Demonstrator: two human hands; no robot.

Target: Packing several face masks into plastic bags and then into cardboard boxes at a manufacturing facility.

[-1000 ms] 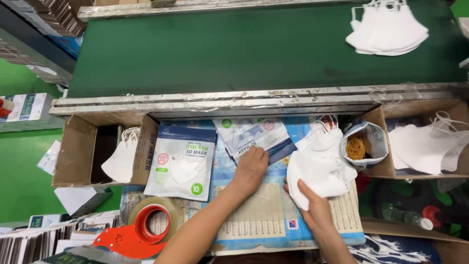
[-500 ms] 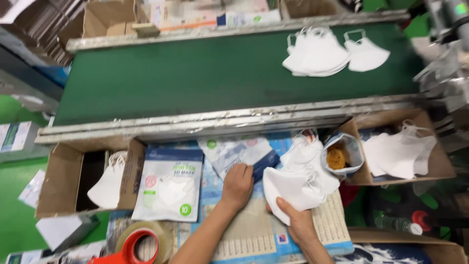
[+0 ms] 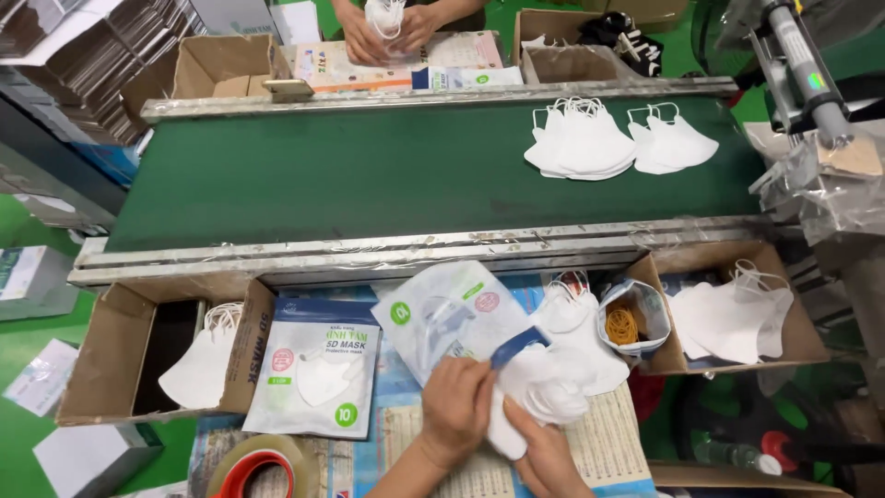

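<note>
My left hand (image 3: 456, 406) grips the open mouth of a clear plastic mask pouch (image 3: 452, 318) with a blue edge, lifted off the bench. My right hand (image 3: 544, 452) holds a stack of white face masks (image 3: 544, 387) pressed against the pouch opening. A pile of flat printed pouches (image 3: 313, 373) lies to the left of my hands. More loose white masks (image 3: 576, 318) lie just behind the stack.
A green conveyor belt (image 3: 369, 171) carries two piles of white masks (image 3: 590, 138). Cardboard boxes with masks stand at left (image 3: 111, 355) and right (image 3: 737, 318). A cup of rubber bands (image 3: 627, 323), a tape dispenser (image 3: 263, 466), and another person's hands (image 3: 387, 23) across the belt.
My left hand has picked the pouch up from the bench and opened it. My right hand has brought the mask stack up to its mouth. The view has tilted up, showing the far side.
</note>
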